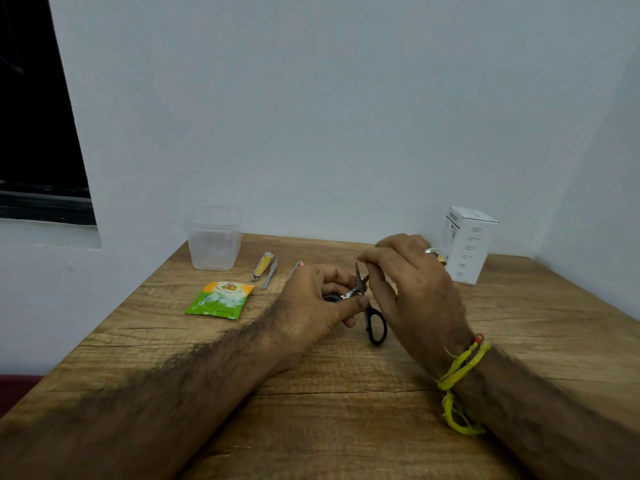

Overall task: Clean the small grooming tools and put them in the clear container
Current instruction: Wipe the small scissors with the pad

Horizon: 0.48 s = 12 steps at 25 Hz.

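Observation:
Small scissors point(375, 325) with black loop handles are open above the wooden table point(346, 393). My left hand point(313, 303) grips one handle, thumb pressed near the pivot. My right hand point(407, 285) pinches the tip of the upright blade between thumb and fingers. A clear plastic container point(214, 242) stands at the back left, apart from both hands. A nail clipper with a yellow face point(262, 266) and a thin metal tool point(269, 274) lie beside it. Another small tool with a red tip point(300, 264) peeks out behind my left hand.
A green and orange sachet point(220, 300) lies flat left of my left hand. A white cardboard box point(465, 244) stands at the back right near the wall corner. Walls close off the table's far and right sides.

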Tool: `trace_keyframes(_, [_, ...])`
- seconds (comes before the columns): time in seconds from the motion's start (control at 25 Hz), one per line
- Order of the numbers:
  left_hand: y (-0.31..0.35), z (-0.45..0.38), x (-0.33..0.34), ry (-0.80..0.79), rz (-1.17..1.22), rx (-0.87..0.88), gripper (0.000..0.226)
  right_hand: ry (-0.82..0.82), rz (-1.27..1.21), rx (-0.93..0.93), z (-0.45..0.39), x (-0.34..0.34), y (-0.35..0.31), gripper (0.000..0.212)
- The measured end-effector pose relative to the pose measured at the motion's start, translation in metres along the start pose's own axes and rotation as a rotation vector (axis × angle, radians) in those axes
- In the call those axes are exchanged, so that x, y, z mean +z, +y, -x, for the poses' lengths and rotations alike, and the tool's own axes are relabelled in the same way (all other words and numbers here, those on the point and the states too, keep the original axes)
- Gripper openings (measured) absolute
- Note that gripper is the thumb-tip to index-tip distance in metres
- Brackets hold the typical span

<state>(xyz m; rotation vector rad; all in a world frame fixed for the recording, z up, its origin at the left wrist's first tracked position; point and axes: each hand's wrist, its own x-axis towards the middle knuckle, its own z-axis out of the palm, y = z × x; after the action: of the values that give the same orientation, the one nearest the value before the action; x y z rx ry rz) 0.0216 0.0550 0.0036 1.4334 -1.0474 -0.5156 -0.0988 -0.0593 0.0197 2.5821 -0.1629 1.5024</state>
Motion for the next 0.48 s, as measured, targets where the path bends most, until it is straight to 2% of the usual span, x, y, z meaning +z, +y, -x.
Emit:
trace_keyframes(0.08, [-0.001,0.000,0.000,0.001,-0.006,0.007,0.015,0.027,-0.155,0.082,0.000,0.000,-0.002,0.010])
trace_keyframes(0.16, [-0.001,0.000,0.000,0.005,0.000,0.016,0.015,-0.031,-0.226,0.094,0.002,0.002,0.000,0.009])
trace_keyframes(0.24, [-0.001,0.000,0.000,0.004,-0.006,0.022,0.016,-0.086,-0.170,0.060,0.004,0.006,0.002,0.009])
trace_keyframes(0.48, [-0.002,-0.001,0.000,0.003,-0.014,0.012,0.016,-0.099,-0.110,0.050,0.007,0.008,0.005,0.006])
